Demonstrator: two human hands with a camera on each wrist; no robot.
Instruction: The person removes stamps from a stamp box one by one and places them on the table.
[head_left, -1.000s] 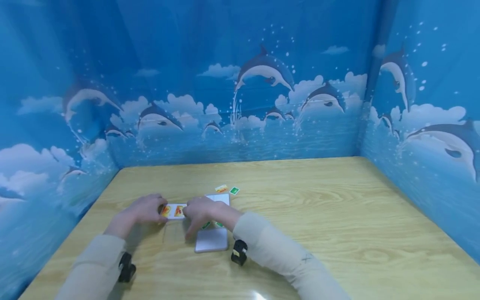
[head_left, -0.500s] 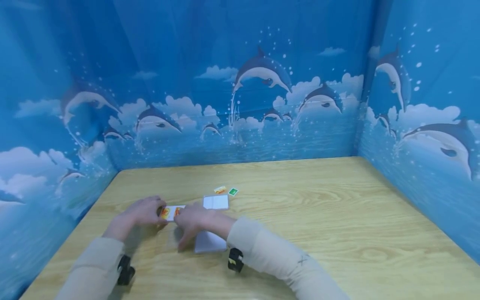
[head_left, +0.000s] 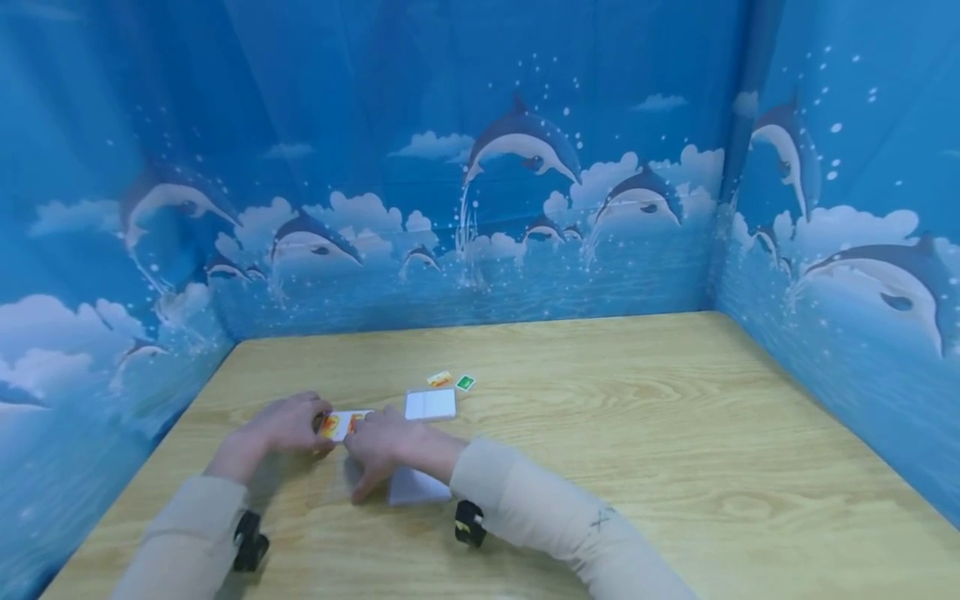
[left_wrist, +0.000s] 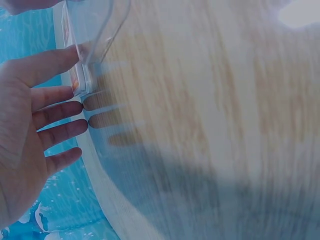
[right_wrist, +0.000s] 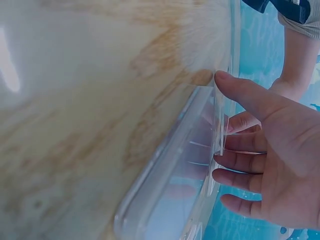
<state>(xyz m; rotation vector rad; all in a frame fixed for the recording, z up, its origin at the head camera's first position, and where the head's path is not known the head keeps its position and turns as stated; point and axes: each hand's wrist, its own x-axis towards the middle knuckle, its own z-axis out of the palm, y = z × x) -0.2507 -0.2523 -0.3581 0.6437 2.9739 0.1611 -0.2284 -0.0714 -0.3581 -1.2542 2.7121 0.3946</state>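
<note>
A small clear plastic case [head_left: 339, 427] with a white base and orange pictures lies on the table at the left. My left hand [head_left: 288, 421] holds its left end between thumb and forefinger; in the left wrist view the other fingers are spread. Over its right end is my right hand [head_left: 384, 443], covering part of an orange picture. In the right wrist view the right thumb [right_wrist: 245, 95] and fingertips are at the edges of clear plastic. The case's clear flap [left_wrist: 111, 30] stands at a slant in the left wrist view.
A pale plastic box [head_left: 418, 487] lies under and beside the right hand. Behind that hand is a white rectangular box [head_left: 431, 404]. An orange card [head_left: 439, 379] and a green card [head_left: 466, 383] lie farther back. A dolphin-print curtain [head_left: 480, 275] borders the wooden table.
My right hand has shifted left along the case, covering more of the second orange picture and the green pieces beside it. The left hand stays at the left end.
</note>
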